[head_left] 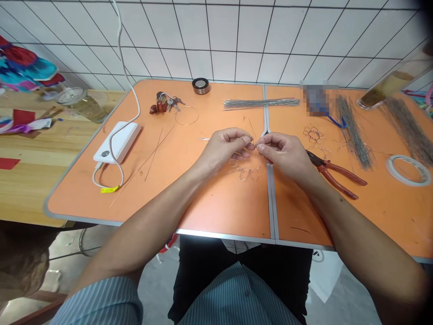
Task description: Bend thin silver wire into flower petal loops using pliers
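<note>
Over the middle of the orange folding table (216,203), my left hand (230,145) pinches a thin wire piece between thumb and fingers. Close against it on the right, my right hand (280,152) is closed too, its thumb and forefinger on the same thin wire. A looped wire ring (249,174), with small petal-like loops along its edge, shows below and between the hands; whether it joins the pinched wire cannot be made out. Pliers (333,174) with red handles lie right of my right hand. A flower-shaped wire piece (313,134) rests beyond them.
A bundle of straight wires (261,104) lies at the back, with more wire bundles (353,133) at right. Around the edges are a tape roll (408,170), a glass jar (385,88), keys (173,103), a dark tape roll (200,85) and a white power bank (117,142) with its cable.
</note>
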Demonstrator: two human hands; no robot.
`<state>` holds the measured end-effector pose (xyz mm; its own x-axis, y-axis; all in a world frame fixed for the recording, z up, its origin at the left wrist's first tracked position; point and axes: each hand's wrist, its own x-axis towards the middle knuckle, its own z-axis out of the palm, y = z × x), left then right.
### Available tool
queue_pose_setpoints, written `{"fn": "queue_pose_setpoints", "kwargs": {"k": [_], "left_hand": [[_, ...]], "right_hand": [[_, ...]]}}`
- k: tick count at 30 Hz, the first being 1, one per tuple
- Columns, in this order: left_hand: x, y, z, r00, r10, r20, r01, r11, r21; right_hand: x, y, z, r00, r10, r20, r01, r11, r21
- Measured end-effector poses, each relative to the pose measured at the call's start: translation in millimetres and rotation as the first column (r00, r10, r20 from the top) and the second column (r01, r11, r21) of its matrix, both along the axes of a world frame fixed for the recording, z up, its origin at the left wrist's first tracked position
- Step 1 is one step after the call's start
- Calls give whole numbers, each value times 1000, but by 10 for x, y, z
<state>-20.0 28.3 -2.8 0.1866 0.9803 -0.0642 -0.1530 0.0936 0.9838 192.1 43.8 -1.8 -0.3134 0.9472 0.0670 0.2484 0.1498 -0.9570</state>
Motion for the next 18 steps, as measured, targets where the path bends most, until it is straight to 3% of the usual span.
{"fn": "queue_pose_setpoints", "kwargs": {"k": [6,18], "left_hand": [[-7,8,12,997,33,-69,-34,999,-16],[-89,54,30,999,28,-25,-29,998,-53]], "right_hand": [[-8,-1,4,1000,8,3,-9,999,40],[12,7,32,987,-91,-129,91,996,-5]]}}
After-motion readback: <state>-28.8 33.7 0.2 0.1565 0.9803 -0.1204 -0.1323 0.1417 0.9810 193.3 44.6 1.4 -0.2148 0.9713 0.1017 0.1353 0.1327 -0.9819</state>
